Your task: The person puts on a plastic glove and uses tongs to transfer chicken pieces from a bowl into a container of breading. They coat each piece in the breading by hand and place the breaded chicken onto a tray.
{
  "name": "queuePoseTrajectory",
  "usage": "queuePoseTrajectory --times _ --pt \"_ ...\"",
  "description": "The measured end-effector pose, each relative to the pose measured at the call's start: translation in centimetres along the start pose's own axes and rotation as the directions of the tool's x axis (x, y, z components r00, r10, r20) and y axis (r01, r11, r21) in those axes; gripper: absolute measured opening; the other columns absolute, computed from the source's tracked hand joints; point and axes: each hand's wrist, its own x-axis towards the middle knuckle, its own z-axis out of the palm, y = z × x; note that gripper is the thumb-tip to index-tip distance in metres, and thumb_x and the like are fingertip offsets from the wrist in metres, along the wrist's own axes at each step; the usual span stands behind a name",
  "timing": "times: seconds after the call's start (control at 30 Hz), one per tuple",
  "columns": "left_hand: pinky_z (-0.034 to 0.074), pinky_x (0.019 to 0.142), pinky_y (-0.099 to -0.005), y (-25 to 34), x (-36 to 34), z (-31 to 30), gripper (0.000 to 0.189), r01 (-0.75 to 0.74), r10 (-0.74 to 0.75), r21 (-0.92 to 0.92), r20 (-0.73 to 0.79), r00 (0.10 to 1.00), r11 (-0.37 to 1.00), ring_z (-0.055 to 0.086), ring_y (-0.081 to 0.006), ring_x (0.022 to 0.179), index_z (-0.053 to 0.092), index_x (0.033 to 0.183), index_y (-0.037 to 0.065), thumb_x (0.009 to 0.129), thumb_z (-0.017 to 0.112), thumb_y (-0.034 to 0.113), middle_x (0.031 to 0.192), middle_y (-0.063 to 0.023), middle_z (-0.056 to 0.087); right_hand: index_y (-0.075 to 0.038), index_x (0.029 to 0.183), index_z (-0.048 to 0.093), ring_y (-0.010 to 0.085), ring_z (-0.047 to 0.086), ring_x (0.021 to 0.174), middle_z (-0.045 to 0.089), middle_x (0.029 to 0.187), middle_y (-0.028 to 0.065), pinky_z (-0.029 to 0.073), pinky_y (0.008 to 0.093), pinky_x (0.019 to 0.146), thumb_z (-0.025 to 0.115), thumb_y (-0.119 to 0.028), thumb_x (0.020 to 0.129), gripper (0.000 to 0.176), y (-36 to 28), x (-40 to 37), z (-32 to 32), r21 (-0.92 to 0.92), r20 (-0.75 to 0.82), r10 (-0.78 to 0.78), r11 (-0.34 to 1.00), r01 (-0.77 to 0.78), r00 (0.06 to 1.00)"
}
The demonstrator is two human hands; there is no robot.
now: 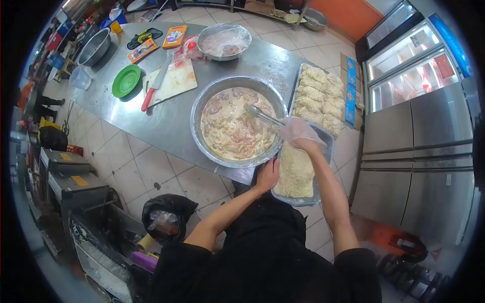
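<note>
A large steel bowl [202, 103] on the steel table holds chicken pieces in pale batter. My right hand [298, 132], in a clear plastic glove, grips metal tongs [260, 115] whose tips reach into the batter. My bare left hand [268, 174] rests on the table edge beside the bowl's near rim and the corner of a tray of breadcrumbs [295, 177]. A second tray [319, 98] to the right of the bowl carries several breaded pieces.
Farther along the steel table [166, 121] lie a white cutting board with a red-handled knife [154, 88], a green plate [126, 80], a film-covered bowl [225, 41] and an empty steel bowl [95, 46]. A black bin bag [167, 214] stands on the tiled floor. Steel fridges [429, 166] stand at right.
</note>
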Motion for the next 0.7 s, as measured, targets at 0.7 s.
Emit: queuePoseTrajectory --times 0.7 --pt "0.042 0.102 -0.0474 -0.2 0.5 0.3 0.055 -0.038 0.038 0.021 0.006 0.999 0.999 0.055 -0.0473 0.118 0.050 0.131 -0.011 0.103 0.037 0.035 0.123 -0.0339 0.058 -0.004 0.115 0.067 0.0325 0.060 0.077 0.060 0.077 0.0169 0.047 0.0422 0.073 0.061 -0.031 0.092 0.037 8.8 -24.9 -4.4 0.454 -0.179 0.462 0.822 -0.344 0.869"
